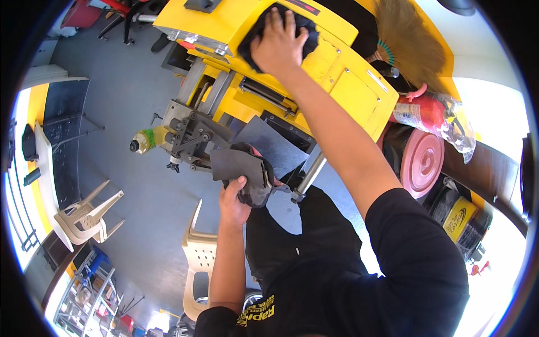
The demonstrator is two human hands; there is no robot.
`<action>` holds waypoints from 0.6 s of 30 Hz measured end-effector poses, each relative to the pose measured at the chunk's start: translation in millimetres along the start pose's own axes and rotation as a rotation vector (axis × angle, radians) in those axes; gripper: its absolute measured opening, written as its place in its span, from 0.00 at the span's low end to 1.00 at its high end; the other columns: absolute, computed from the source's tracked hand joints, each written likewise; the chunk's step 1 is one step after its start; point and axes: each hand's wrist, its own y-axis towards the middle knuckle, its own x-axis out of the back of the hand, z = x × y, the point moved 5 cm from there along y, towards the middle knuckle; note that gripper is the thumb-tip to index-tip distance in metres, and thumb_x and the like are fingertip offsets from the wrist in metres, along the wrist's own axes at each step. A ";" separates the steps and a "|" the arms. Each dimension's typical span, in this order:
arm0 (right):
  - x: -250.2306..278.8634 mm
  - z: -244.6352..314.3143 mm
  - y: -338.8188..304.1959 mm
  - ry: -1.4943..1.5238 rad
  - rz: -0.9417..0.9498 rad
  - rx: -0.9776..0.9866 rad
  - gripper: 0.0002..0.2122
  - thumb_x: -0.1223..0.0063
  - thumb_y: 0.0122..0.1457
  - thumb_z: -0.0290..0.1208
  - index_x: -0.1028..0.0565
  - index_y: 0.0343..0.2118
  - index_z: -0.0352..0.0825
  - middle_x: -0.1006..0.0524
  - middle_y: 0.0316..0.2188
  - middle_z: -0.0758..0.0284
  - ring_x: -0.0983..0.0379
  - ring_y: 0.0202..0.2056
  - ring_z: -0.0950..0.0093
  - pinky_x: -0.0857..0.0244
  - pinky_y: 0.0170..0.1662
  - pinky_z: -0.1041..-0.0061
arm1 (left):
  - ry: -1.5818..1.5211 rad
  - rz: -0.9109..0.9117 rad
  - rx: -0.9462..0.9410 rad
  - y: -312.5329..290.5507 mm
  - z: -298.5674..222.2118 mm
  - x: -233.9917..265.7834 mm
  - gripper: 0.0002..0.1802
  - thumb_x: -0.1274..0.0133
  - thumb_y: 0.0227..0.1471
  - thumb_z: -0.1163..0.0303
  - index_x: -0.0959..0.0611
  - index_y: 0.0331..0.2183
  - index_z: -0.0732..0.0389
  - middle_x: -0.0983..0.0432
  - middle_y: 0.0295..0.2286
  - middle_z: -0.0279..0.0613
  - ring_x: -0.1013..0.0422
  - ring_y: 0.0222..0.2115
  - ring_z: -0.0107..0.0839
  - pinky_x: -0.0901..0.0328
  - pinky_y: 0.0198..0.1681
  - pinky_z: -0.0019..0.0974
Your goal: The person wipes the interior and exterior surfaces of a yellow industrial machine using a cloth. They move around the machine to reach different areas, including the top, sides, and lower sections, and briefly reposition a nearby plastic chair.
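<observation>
My right hand point(278, 45) lies with its fingers spread on a black cloth point(310, 40), pressing it against the top of a yellow machine point(323, 73). Lower down, my left hand point(234, 201) is closed round a bundle: a stiff dark grey sheet point(233, 164), which looks like sandpaper, over a crumpled dark cloth point(255, 195). Some reddish bits show at the bundle's edge. Just beyond the left hand sits a metal tool post point(193, 135) on the machine's slide rails. A flat grey metal plate point(272, 143) slopes behind the bundle.
A steel bar with a knobbed end point(309, 178) juts toward me. Left of the tool post is a bottle of yellowish liquid point(145, 141). A red fire extinguisher point(421, 112), a pink-lidded bin point(424, 163) and a broom point(407, 36) stand right. Beige plastic chairs point(87, 216) are at left.
</observation>
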 end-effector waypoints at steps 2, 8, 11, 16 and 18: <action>9.5 17.8 -20.1 0.087 0.108 0.079 0.35 0.54 0.65 0.50 0.36 0.69 0.32 0.43 0.74 0.59 0.52 0.74 0.55 0.56 0.71 0.42 | -0.010 0.026 0.024 2.9 4.2 -1.3 0.25 0.45 0.59 0.62 0.24 0.54 0.66 0.20 0.47 0.47 0.23 0.49 0.42 0.32 0.57 0.47; 47.3 -29.9 -76.4 0.235 0.281 0.372 0.38 0.49 0.66 0.55 0.42 0.73 0.39 0.46 0.75 0.63 0.53 0.75 0.58 0.58 0.74 0.51 | 0.005 0.067 0.005 3.6 -3.1 -21.7 0.31 0.41 0.55 0.70 0.27 0.59 0.64 0.24 0.51 0.44 0.26 0.53 0.39 0.32 0.59 0.45; 75.6 -82.3 -108.5 0.129 0.388 0.309 0.39 0.51 0.67 0.57 0.44 0.74 0.38 0.48 0.76 0.62 0.56 0.76 0.58 0.57 0.75 0.52 | -0.018 0.032 0.028 -6.1 -13.2 -16.1 0.30 0.42 0.55 0.71 0.27 0.59 0.65 0.24 0.51 0.44 0.26 0.54 0.39 0.33 0.59 0.45; 87.0 -126.5 -149.6 -0.057 0.452 0.192 0.43 0.54 0.67 0.60 0.47 0.73 0.27 0.51 0.75 0.49 0.60 0.75 0.47 0.58 0.74 0.49 | -0.021 -0.072 -0.020 -18.6 -22.6 15.6 0.28 0.42 0.57 0.68 0.26 0.57 0.65 0.22 0.50 0.44 0.25 0.52 0.39 0.32 0.58 0.44; 76.2 -105.5 -137.2 -0.091 0.401 0.132 0.44 0.53 0.67 0.61 0.47 0.72 0.26 0.52 0.75 0.45 0.60 0.75 0.44 0.59 0.74 0.47 | -0.043 -0.062 0.002 -22.6 -25.8 24.7 0.28 0.42 0.57 0.68 0.26 0.58 0.65 0.22 0.50 0.43 0.25 0.52 0.39 0.32 0.58 0.44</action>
